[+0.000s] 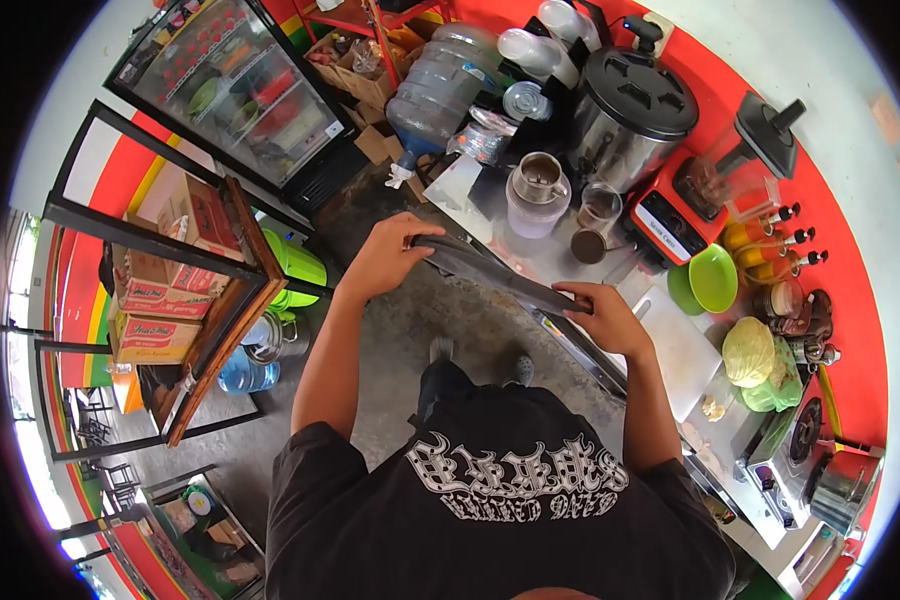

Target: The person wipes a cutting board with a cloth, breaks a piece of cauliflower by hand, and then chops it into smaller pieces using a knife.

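Note:
A dark grey length of folded cloth (pixel 492 274) is stretched between my two hands in front of my chest, over the floor and the counter's front edge. My left hand (pixel 385 254) pinches its left end, fingers closed on it. At the other end, my right hand (pixel 604 316) grips the cloth between thumb and fingers, close over the counter edge. Beyond the right hand lies a white cutting board (pixel 675 345) on the steel counter. The cloth sags slightly and looks twisted near its left end.
On the counter (pixel 500 215) stand a steel cup in a pale tub (pixel 538 208), a red blender (pixel 670 220), a green bowl (pixel 705 280) and a cabbage (pixel 748 352). A gas stove (pixel 795 450) is at right. To the left are a wooden-topped shelf with boxes (pixel 160 300) and a glass-door fridge (pixel 240 95).

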The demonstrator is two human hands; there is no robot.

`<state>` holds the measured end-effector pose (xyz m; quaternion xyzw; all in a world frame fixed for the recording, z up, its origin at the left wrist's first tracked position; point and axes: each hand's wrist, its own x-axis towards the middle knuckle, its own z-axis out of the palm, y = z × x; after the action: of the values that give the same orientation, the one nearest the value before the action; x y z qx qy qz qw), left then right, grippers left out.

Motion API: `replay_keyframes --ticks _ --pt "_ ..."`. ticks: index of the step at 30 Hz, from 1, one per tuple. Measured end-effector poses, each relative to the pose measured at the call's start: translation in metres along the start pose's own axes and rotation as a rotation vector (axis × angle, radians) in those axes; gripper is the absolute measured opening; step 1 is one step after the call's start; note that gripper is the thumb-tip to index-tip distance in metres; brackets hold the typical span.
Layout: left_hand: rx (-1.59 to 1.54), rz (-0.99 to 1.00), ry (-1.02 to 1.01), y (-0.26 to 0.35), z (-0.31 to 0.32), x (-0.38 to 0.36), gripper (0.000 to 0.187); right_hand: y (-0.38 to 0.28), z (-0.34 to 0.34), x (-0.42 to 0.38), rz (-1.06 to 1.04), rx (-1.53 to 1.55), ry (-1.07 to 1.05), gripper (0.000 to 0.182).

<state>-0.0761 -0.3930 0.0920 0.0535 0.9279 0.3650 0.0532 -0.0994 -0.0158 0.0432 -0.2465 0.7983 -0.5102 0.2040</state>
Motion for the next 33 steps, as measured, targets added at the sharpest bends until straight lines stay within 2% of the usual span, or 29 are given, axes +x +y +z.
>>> replay_keyframes --ticks 1,2,4,6,10,12,13,15,17,19,20,21,23,27,29,30,32,33 --pt "-0.005 0.001 -0.006 -0.009 -0.001 0.008 0.033 0.003 0.005 0.008 -0.081 -0.039 0.059 0.019" --pt "-0.010 -0.017 0.024 -0.020 -0.002 0.017 0.028 0.004 -0.001 0.017 0.031 -0.093 -0.056 0.022" --pt "-0.017 -0.021 0.041 -0.045 -0.005 0.035 0.023 0.005 0.004 0.033 0.078 -0.103 -0.008 0.022" --pt "-0.167 0.115 0.196 -0.073 -0.006 0.051 0.019 0.006 0.013 0.050 0.134 -0.112 0.047 0.022" --pt "-0.339 0.107 0.150 -0.107 -0.023 0.082 0.019 0.000 0.043 0.083 0.190 0.057 0.190 0.030" --pt "-0.206 -0.052 -0.021 -0.108 -0.040 0.093 0.020 0.011 0.056 0.103 0.292 0.076 0.208 0.036" --pt "-0.216 -0.037 -0.032 -0.114 -0.040 0.099 0.020 0.011 0.064 0.113 0.302 0.067 0.223 0.036" --pt "-0.385 0.044 -0.117 -0.127 -0.034 0.112 0.021 0.010 0.085 0.137 0.302 0.116 0.246 0.050" --pt "-0.385 0.106 -0.145 -0.147 -0.019 0.124 0.023 0.009 0.105 0.158 0.369 0.161 0.220 0.047" --pt "-0.572 0.224 -0.235 -0.141 -0.011 0.125 0.024 -0.004 0.127 0.181 0.400 0.489 0.281 0.039" --pt "-0.578 0.225 -0.243 -0.143 -0.006 0.126 0.024 0.010 0.136 0.190 0.403 0.649 0.232 0.032" --pt "-0.534 0.268 -0.274 -0.148 0.003 0.127 0.024 0.011 0.143 0.197 0.410 0.650 0.239 0.032" --pt "-0.494 0.314 -0.313 -0.159 0.017 0.130 0.024 0.008 0.158 0.212 0.424 0.837 0.301 0.034" --pt "-0.304 0.444 -0.279 -0.170 0.028 0.136 0.023 0.018 0.167 0.228 0.521 0.784 0.400 0.038" --pt "-0.299 0.514 -0.234 -0.177 0.030 0.145 0.023 0.036 0.170 0.231 0.430 0.921 0.401 0.040" --pt "-0.302 0.517 -0.236 -0.179 0.028 0.150 0.023 0.034 0.168 0.234 0.431 0.918 0.405 0.040" --pt "-0.411 0.355 -0.132 -0.181 0.023 0.162 0.029 0.029 0.166 0.239 0.436 0.940 0.438 0.033" --pt "-0.411 0.359 -0.136 -0.180 0.020 0.167 0.029 0.028 0.163 0.240 0.435 0.940 0.444 0.033"
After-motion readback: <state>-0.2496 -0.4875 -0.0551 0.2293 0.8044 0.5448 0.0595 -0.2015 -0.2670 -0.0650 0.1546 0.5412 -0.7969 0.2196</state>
